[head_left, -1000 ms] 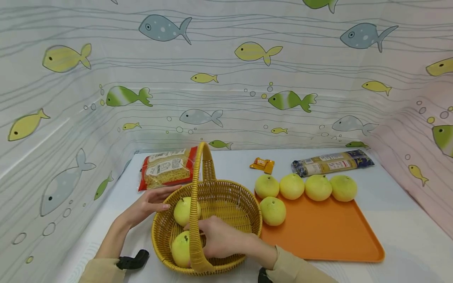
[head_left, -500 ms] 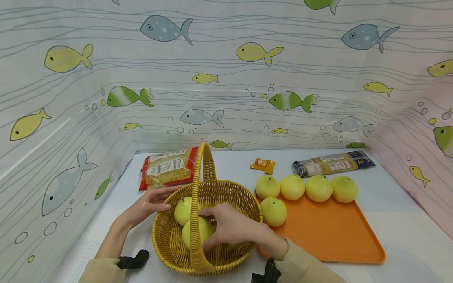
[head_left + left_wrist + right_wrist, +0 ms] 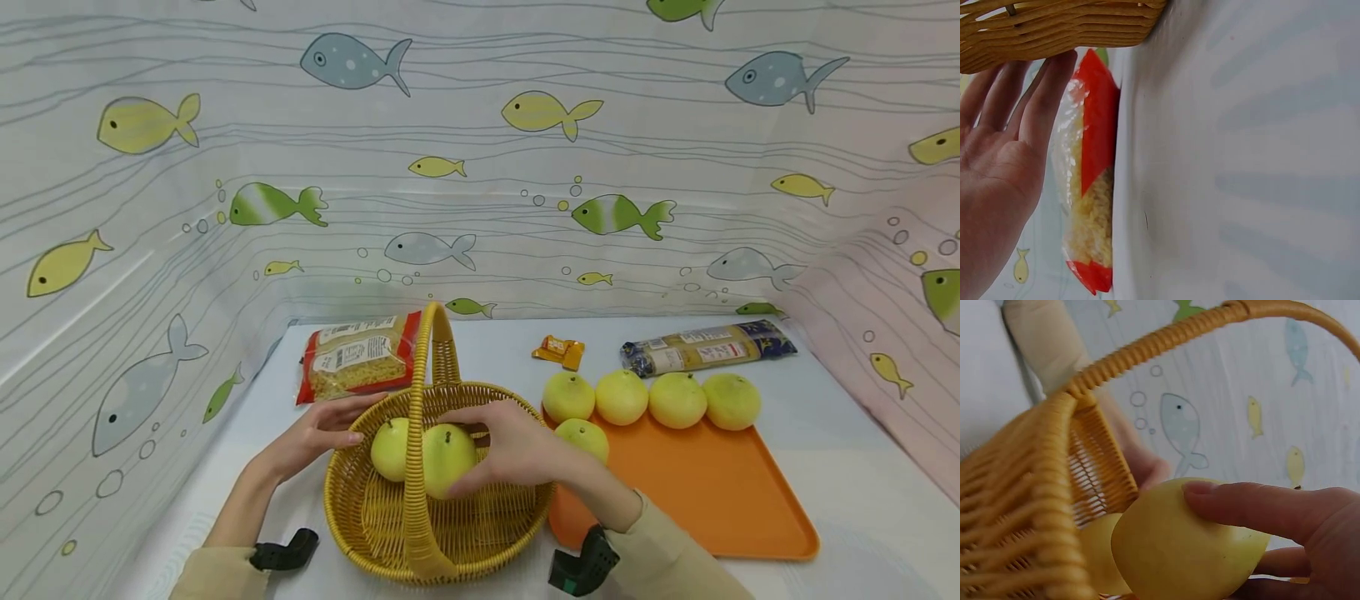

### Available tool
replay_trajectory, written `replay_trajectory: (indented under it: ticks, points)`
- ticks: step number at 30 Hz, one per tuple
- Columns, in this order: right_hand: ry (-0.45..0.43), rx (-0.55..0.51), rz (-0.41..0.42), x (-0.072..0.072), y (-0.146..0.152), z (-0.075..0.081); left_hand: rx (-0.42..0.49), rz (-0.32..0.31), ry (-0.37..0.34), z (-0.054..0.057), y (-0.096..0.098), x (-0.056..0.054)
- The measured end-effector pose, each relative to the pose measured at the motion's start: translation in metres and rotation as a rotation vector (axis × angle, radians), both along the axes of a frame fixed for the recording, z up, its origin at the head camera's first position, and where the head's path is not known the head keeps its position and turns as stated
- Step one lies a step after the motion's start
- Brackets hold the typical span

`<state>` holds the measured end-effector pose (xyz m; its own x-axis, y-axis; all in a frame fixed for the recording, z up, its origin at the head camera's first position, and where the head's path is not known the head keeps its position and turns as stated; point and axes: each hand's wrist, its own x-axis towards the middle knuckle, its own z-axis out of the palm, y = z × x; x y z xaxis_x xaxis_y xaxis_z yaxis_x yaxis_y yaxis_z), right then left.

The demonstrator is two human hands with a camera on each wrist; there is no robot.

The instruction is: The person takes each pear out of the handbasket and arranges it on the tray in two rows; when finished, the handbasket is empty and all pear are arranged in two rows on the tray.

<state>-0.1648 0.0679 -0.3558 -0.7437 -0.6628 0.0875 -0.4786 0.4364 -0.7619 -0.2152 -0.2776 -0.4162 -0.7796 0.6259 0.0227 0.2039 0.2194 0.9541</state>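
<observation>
A round yellow-green pear (image 3: 450, 460) is gripped in my right hand (image 3: 519, 446), thumb on one side and fingers on the other. In the head view it overlaps the wicker basket (image 3: 343, 500), just right of the arched handle (image 3: 415, 433). The right wrist view shows the held pear (image 3: 1179, 544) close up, with the thumb across it. Another pear (image 3: 390, 450) sits in the left part of the basket, partly behind the handle. My left hand (image 3: 318, 432) rests at the basket's left rim; its straight fingers (image 3: 1047, 94) touch the outer wall.
Right of the basket, an orange tray (image 3: 697, 500) bears several round yellow-green fruits (image 3: 677, 400) along its far and left edges. Behind stand a red-ended pasta bag (image 3: 356, 358), orange wrapped sweets (image 3: 558, 352) and a long pasta packet (image 3: 708, 346). Fish-printed curtains enclose the table.
My right hand has raised the pear from the basket's near left part and moved it rightward past the handle. The left hand has stayed at the rim.
</observation>
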Motion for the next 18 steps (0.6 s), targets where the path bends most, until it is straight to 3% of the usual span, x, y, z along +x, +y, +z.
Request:
replay_trajectory:
  ticks: [7,18]
  points:
    - [-0.022,-0.036,-0.054,-0.004,0.014,0.008,-0.003,0.008,-0.001,0.0,0.001,0.0]
    - [-0.06,-0.096,-0.066,-0.009,0.032,0.023,-0.013,0.011,0.01,0.0,0.001,0.0]
